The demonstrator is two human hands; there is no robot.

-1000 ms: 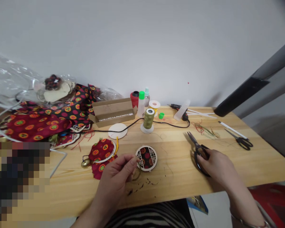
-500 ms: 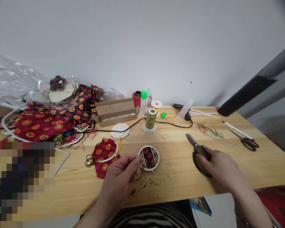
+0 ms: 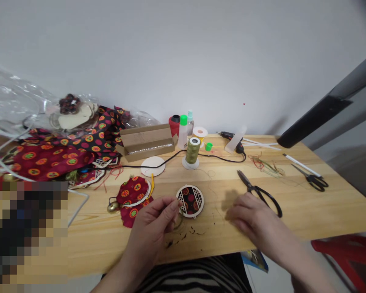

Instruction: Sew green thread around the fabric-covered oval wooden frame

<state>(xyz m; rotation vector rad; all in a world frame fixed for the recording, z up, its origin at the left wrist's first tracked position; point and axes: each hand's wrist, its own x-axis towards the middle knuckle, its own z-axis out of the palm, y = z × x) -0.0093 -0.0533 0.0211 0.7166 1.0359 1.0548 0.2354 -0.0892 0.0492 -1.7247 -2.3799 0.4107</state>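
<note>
Well, the person's left hand [image 3: 152, 223] rests at about 8 o'clock from the round lattice ornament [image 3: 190, 201], a white-rimmed disc over dark dotted fabric lying flat on the pine table [image 3: 305, 213]. Its fingertips [image 3: 173, 205] are pinched together right at the ornament's left rim; from here I can't tell whether a fine thread lies between them. The right hand [image 3: 250, 217] is open and empty, fingers apart, at about 3 o'clock from the ornament, with black-handled scissors [image 3: 258, 190] just beyond it at 1 o'clock.

Around 9 o'clock from the ornament lies a round piece in red dotted fabric [image 3: 134, 192] with a yellow cord and a brass bell [image 3: 112, 207]. At 12 o'clock stands a spool of olive thread [image 3: 192, 150], its label too small to read, and a plain wooden disc [image 3: 153, 166] lies at 11 o'clock. Dark thread snippets [image 3: 183, 238] are scattered at 6 o'clock. Farther off at 3 o'clock lies a second pair of scissors [image 3: 314, 183]. I can read no writing anywhere.
</note>
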